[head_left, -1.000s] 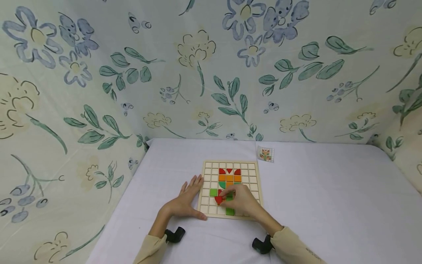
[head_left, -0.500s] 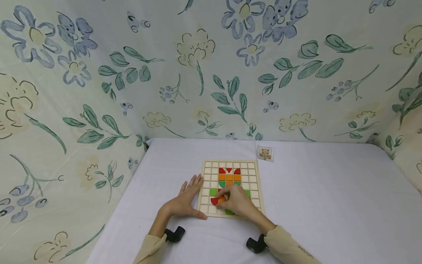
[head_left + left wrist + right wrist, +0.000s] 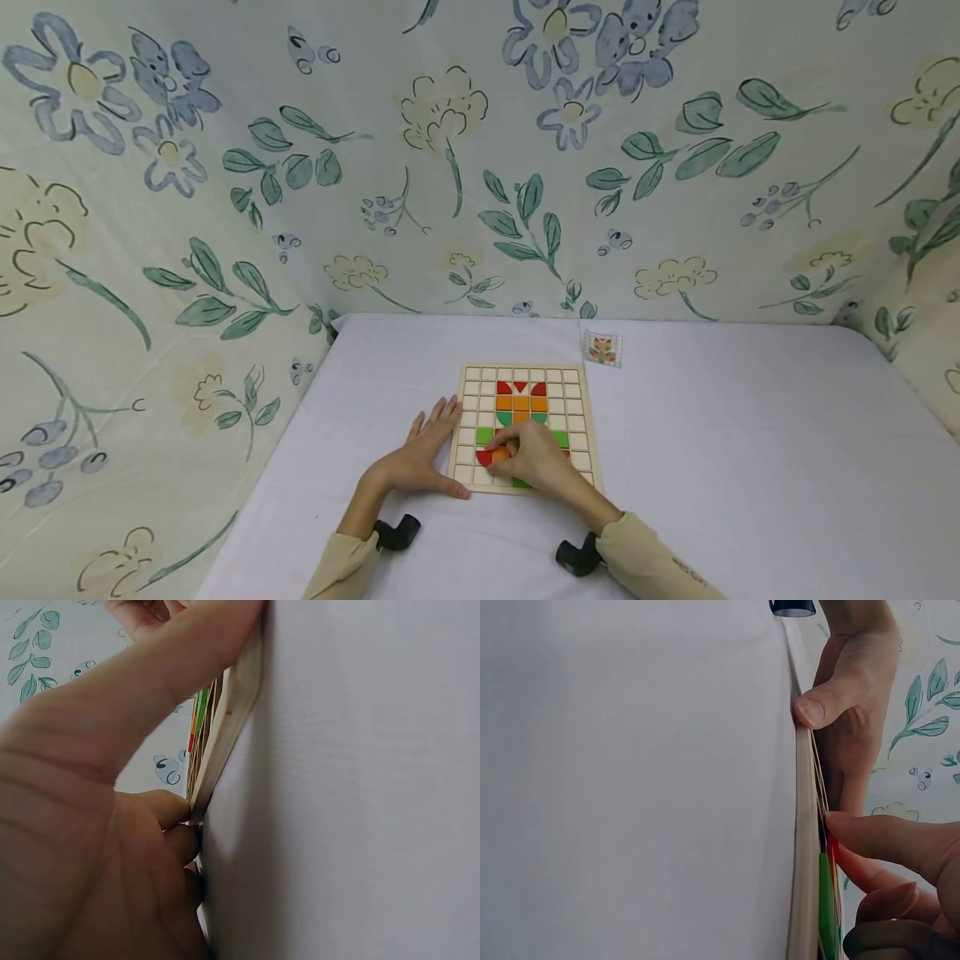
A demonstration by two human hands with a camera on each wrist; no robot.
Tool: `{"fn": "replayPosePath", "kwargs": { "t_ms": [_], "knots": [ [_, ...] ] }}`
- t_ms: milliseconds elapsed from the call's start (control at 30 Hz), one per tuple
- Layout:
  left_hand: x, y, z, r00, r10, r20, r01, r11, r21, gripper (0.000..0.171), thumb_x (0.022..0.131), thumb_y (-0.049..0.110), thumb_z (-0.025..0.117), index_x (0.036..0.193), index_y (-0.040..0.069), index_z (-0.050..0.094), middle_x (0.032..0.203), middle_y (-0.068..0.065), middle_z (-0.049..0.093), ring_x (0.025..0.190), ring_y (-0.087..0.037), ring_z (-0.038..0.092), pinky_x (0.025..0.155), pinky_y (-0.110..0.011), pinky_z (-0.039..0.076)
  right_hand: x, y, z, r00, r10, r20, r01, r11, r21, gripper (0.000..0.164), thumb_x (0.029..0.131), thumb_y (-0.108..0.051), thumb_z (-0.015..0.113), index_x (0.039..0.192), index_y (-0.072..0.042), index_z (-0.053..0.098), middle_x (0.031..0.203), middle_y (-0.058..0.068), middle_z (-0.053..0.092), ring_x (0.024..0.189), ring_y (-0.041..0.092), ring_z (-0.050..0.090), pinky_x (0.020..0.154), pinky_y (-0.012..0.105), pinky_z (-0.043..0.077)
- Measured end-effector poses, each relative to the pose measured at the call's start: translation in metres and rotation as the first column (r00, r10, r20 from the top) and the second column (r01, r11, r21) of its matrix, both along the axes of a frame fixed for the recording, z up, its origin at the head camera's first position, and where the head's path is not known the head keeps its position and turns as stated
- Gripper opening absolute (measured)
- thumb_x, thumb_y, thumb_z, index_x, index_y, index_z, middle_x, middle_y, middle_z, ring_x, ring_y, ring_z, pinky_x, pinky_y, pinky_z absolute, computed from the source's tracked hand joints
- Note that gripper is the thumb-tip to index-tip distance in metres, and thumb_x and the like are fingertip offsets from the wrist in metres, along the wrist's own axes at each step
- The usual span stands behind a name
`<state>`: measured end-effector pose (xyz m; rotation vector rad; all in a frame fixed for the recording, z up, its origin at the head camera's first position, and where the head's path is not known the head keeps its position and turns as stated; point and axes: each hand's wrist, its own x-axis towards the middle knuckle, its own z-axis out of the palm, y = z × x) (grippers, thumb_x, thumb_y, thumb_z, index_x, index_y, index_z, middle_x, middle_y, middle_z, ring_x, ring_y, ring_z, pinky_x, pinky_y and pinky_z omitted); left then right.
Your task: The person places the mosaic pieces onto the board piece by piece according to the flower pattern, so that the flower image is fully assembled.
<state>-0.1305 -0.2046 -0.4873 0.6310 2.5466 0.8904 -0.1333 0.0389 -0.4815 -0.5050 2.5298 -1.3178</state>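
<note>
A square wooden grid board [image 3: 519,491] lies on the table, with coloured tiles forming a pattern. My left hand [image 3: 414,460] lies spread at its left side, fingertips at the left edge and thumb by the front left corner. My right hand [image 3: 538,454] reaches over the lower left of the grid, thumb and index finger pinching a red round-edged tile [image 3: 483,457]. An orange tile [image 3: 500,454] shows between those fingers. A green tile [image 3: 485,436] sits just above the red one. Some tiles are hidden under the right hand.
A small printed pattern card [image 3: 603,349] lies beyond the board's far right corner. White cloth [image 3: 712,433] covers the table, with a floral curtain [image 3: 450,208] behind it. Black wrist devices [image 3: 397,533] sit below both hands.
My right hand has shifted left and slightly down with the red tile, uncovering the orange tile and the green tiles at the right. The left hand has stayed in place.
</note>
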Motion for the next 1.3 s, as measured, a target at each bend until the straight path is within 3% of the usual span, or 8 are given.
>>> {"fn": "replayPosePath", "kwargs": {
  "t_ms": [1300],
  "knots": [
    [0.0016, -0.0011, 0.0009, 1.000, -0.003, 0.006, 0.003, 1.000, 0.013, 0.134, 0.074, 0.046, 0.092, 0.166, 0.002, 0.004, 0.175, -0.014, -0.003, 0.163, -0.035, -0.011, 0.129, -0.064, -0.008, 0.0020, -0.0008, 0.0036, 0.998, -0.064, 0.022, 0.065, 0.997, -0.044, 0.016, 0.079, -0.009, 0.087, 0.094, -0.007, 0.081, 0.055, -0.006, 0.041, 0.049, 0.007, 0.036, 0.045, 0.017, 0.025]
  ]
}}
